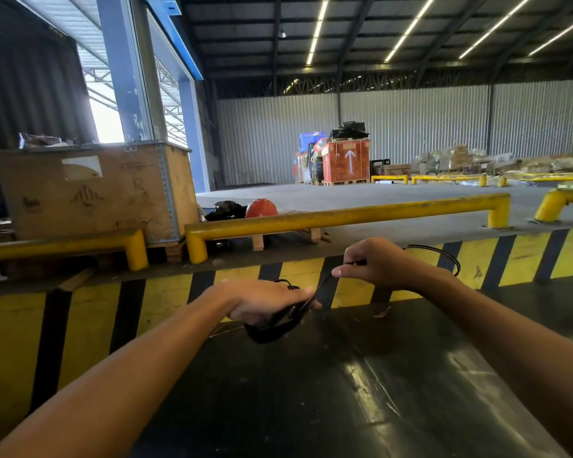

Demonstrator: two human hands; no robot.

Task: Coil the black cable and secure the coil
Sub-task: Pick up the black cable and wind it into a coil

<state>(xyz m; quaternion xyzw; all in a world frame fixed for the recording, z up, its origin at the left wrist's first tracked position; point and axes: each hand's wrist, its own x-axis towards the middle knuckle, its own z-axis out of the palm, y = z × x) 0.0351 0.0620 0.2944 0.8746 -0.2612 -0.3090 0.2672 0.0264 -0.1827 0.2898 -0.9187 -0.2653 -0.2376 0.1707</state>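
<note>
The black cable (pixel 272 328) hangs as a bundle of loops below my left hand (pixel 265 302), which grips it above a glossy black tabletop (pixel 328 391). A strand runs up and right from the bundle to my right hand (pixel 374 262), pinched between its thumb and fingers. Behind the right wrist, a free loop of the cable arcs out and curves down. Both hands are held close together at mid-frame, the right one slightly higher and farther away.
A yellow-and-black striped dock edge (pixel 526 256) runs behind the hands. Yellow guard rails (pixel 344 218) stand on it. A plywood crate (pixel 93 190) sits at left, an orange ball (pixel 261 208) beside it. Stacked pallets with a red crate (pixel 346 161) stand far back.
</note>
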